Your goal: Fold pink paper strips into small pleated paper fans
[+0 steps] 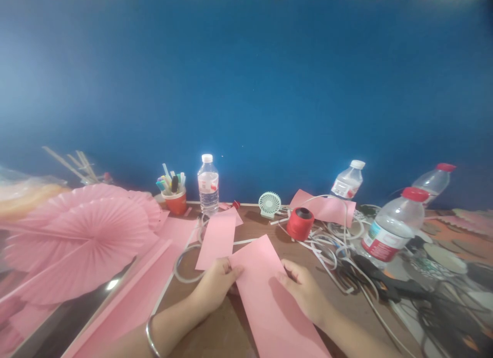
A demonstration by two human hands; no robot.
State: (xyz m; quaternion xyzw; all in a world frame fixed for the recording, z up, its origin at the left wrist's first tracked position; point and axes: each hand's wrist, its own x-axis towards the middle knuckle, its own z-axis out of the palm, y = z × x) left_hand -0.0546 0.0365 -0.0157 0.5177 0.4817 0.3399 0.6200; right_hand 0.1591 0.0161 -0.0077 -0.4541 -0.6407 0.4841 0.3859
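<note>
A long pink paper strip [265, 296] slants toward me over the brown table, held up between my two hands. My left hand [217, 283] pinches its left edge, thumb on top, with a silver bangle on the wrist. On the right edge my right hand [302, 286] grips the same strip, thumb on top and fingers curled beneath. Another pink strip [219, 237] lies just beyond my left hand. Large pleated pink paper fans [92, 234] and more pink paper [154, 265] are at the left.
Behind stand a cup of pens [176, 201], a water bottle [208, 188], a small fan [269, 204] and a red roll [300, 224]. Tangled white cords [327, 250], a large bottle [393, 229] and black tools [389, 283] crowd the right. A blue wall [246, 91] rises behind.
</note>
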